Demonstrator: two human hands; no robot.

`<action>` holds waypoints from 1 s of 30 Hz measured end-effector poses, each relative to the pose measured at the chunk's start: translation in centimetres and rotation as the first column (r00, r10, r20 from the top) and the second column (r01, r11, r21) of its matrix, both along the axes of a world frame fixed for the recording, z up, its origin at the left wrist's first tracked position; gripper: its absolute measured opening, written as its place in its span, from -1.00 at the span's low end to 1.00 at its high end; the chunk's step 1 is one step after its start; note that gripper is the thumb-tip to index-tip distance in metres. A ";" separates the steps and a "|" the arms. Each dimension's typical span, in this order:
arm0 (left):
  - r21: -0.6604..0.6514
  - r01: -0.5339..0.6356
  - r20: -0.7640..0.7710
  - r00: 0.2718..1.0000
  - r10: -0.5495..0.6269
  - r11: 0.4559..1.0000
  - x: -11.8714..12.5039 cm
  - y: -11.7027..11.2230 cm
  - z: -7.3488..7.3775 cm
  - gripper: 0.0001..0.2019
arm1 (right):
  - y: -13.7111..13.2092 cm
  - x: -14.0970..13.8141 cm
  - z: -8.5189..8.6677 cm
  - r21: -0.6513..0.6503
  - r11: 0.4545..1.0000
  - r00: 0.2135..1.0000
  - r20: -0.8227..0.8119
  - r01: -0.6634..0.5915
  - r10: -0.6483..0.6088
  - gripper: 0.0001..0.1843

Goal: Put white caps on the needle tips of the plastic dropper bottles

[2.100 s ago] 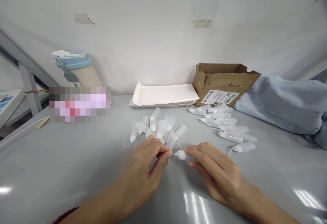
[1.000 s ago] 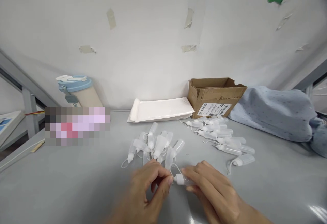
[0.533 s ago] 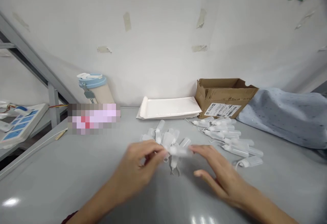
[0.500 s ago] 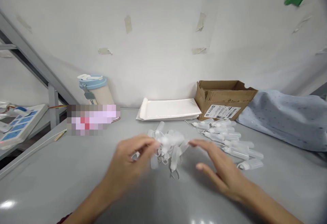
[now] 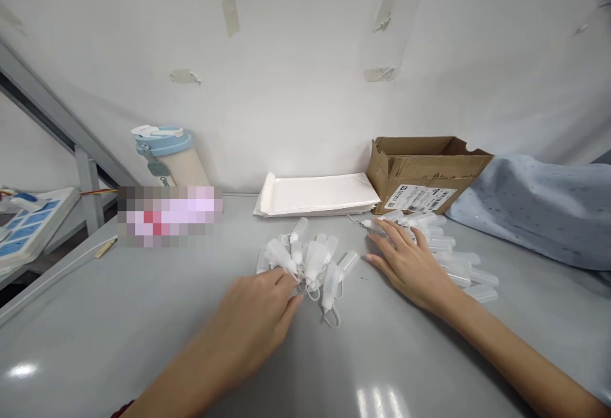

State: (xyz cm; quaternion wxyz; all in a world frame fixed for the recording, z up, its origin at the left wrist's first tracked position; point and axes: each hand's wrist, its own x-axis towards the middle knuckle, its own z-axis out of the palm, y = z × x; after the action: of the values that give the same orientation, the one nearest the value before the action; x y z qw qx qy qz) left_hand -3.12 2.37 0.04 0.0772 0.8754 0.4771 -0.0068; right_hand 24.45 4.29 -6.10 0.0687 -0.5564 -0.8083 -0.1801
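Observation:
A loose heap of small clear plastic squeeze bottles with white caps lies mid-table. My left hand rests at the heap's near edge, fingertips touching the bottles, fingers loosely together; it is blurred. A second group of capped bottles lies in a row to the right. My right hand lies flat on the row's left end, fingers stretched out, with nothing gripped.
An open cardboard box stands at the back right, a stack of white padded envelopes left of it. A blue-lidded cup stands back left. Blue cloth lies far right. A grey table carries everything.
Both hands held one bottle together before. My right hand has since moved right and away onto the capped row, open. My left hand stayed at the heap.

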 end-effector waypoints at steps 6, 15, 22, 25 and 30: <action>-0.129 0.043 0.016 0.999 -0.042 0.991 0.2 -1.0 0.8 -0.71 | 0.5 0.0 0.5 0.030 1.000 0.978 -0.207 0.007 -0.001 -0.67; -0.056 -0.001 0.200 0.980 0.013 0.998 -0.5 -0.5 0.9 -0.68 | 0.5 -0.2 0.7 0.012 0.998 0.967 -0.246 0.069 -0.064 -0.72; -0.104 -0.006 0.279 0.960 0.035 0.995 -0.2 -0.6 1.1 -0.68 | 0.6 0.1 0.8 -0.020 0.994 0.955 -0.277 0.104 -0.106 -0.75; -0.123 0.000 0.320 0.947 0.040 0.992 -0.1 -0.8 1.0 -0.70 | 0.5 0.1 0.8 -0.026 0.994 0.952 -0.286 0.108 -0.111 -0.76; -0.132 0.010 0.343 0.938 0.036 0.991 0.2 -0.9 0.8 -0.71 | 0.0 -0.2 1.0 -0.006 0.996 0.949 -0.305 0.087 -0.085 -0.82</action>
State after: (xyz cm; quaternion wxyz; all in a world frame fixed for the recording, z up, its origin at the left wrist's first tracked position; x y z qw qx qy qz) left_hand -2.90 1.50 0.86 0.2173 0.8528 0.4605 0.1158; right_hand 24.21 4.26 -5.14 0.1867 -0.6118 -0.7624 -0.0981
